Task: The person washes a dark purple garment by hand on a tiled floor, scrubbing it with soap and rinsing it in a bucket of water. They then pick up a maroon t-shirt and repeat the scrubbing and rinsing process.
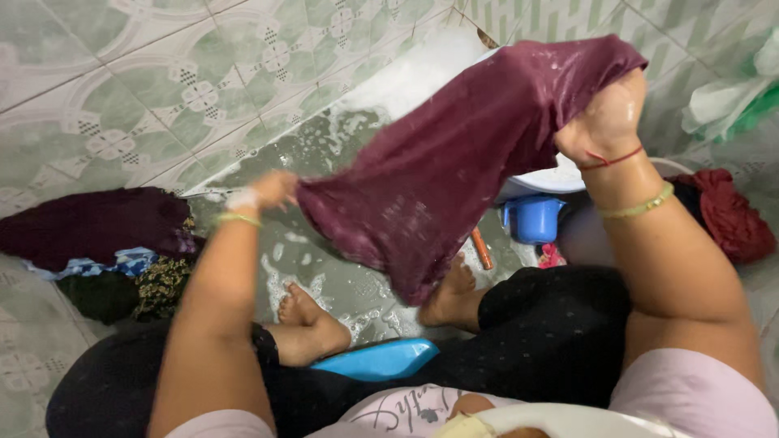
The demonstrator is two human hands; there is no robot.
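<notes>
**Wet maroon cloth held up over a soapy floor**

The tiled floor [105, 97] is patterned, wet and foamy in the middle. Above it a soaked maroon cloth [438, 162] hangs stretched between both hands, seemingly lifted mid-wash. The right hand [608, 118] is raised high with its fingers clenched on the upper edge; the left hand [272, 188], lower and blurred, grips the other end. A heap of dark clothes [97, 235] lies at the left, a red bundle [730, 215] at the right. Between them sit a blue low stool [377, 358] and a small blue scoop [534, 217]. Open room lies toward the foam ahead; both sides are crowded.
</notes>
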